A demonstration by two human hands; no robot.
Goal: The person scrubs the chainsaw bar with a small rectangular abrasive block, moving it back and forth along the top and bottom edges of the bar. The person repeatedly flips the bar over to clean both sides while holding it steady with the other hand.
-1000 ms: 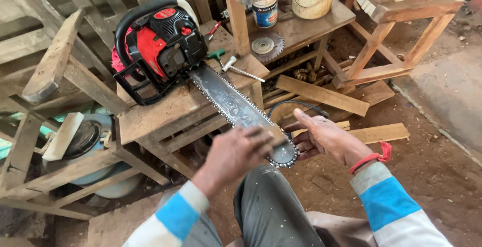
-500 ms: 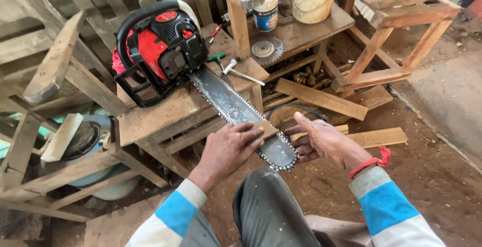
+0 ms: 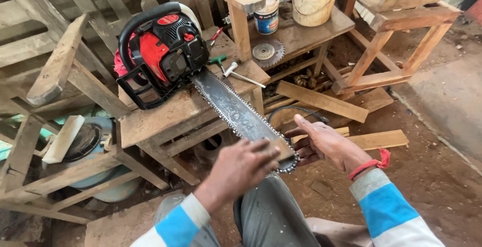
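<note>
The red chainsaw [image 3: 160,56] is lying on the wooden bench [image 3: 165,116], its bar's tip jutting between the hands, where the left hand [image 3: 241,169] is gripping a small wooden block [image 3: 281,149] against it while the right hand [image 3: 324,141] is resting open just beside.

Both forearms reach forward, hands close together. The left hand [image 3: 240,169] curls, knuckles up, apparently pinching something. The right hand [image 3: 321,141] lies open, fingers spread.

Both hands [image 3: 281,159] at chainsaw [image 3: 165,56] bar tip [image 3: 281,151] — touching.
</note>
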